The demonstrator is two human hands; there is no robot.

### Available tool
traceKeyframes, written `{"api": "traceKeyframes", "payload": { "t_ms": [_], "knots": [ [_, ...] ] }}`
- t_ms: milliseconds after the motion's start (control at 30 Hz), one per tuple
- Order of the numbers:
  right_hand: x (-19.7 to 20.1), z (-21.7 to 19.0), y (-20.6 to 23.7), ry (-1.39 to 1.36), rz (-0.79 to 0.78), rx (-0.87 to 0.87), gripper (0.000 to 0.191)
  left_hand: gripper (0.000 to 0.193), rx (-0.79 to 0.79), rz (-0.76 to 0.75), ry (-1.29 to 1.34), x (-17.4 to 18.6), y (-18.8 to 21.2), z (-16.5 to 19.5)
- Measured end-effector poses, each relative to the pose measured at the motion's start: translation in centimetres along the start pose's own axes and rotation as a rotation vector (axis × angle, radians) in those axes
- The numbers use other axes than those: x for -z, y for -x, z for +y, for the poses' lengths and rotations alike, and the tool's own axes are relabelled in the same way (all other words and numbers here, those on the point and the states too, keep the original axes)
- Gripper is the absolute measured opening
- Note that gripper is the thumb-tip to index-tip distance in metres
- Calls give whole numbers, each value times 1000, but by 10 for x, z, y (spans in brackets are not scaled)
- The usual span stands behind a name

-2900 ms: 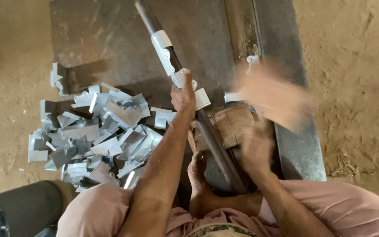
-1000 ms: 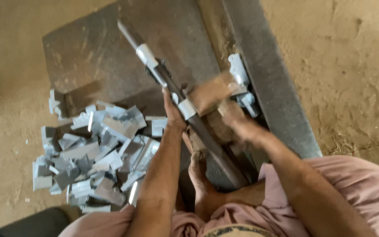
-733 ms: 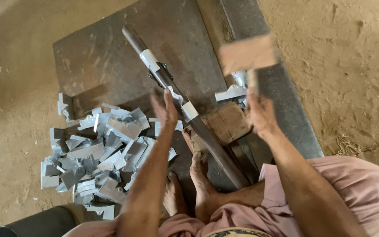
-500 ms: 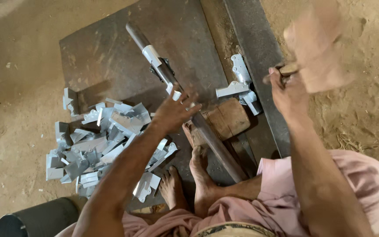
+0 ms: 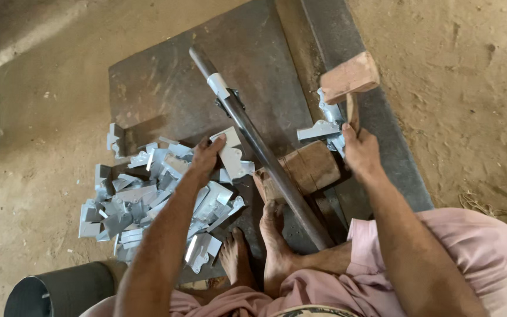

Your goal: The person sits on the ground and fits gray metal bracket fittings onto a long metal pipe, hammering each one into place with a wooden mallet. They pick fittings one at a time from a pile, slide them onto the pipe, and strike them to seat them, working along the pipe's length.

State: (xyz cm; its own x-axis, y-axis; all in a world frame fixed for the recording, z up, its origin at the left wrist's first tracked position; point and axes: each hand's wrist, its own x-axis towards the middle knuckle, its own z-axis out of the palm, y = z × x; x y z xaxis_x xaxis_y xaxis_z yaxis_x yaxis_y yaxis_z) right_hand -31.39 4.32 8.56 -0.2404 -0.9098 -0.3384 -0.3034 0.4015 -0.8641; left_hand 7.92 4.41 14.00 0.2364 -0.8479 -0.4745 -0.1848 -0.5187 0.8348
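Person seated on the floor, legs forward. Left hand (image 5: pixel 206 157) has its fingers pinched on a bent sheet-metal piece (image 5: pixel 232 154), lifting it off the top right of the heap of similar pieces (image 5: pixel 148 196), just left of the steel pipe (image 5: pixel 259 147). The pipe runs diagonally, far-left to near-right, propped on a wooden block (image 5: pixel 309 168) and apparently steadied by a bare foot (image 5: pixel 272 235); the raised end likely serves as an anvil. Right hand (image 5: pixel 360 151) has fingers clenched round the handle of a wooden mallet (image 5: pixel 349 77), head up and far. Finished-looking pieces (image 5: pixel 325 124) lie right of the pipe. Dark steel plate (image 5: pixel 165 88) has open room far-left; its right edge is close to the mallet.
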Motion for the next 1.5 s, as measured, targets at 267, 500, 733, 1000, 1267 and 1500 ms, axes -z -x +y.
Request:
{"api": "traceKeyframes", "payload": {
  "t_ms": [267,500,733,1000,1267,1500],
  "knots": [
    [-31,-47,55,89,-253,224,50,65,125,-41,467,-90,-55,-23],
    [-51,-55,72,-17,-48,465,42,77,191,502,360,-129,-73,-10],
    [-85,-44,60,513,-142,276,36,92,283,568,255,-131,-70,-9],
    [-80,-26,56,201,6,642,34,91,263,446,374,-124,-63,6],
    [-72,-37,57,13,23,403,37,95,231,420,496,-123,-70,-14],
    [-73,-50,57,119,-41,323,41,81,220,384,603,-117,-96,-44]
  ]
}}
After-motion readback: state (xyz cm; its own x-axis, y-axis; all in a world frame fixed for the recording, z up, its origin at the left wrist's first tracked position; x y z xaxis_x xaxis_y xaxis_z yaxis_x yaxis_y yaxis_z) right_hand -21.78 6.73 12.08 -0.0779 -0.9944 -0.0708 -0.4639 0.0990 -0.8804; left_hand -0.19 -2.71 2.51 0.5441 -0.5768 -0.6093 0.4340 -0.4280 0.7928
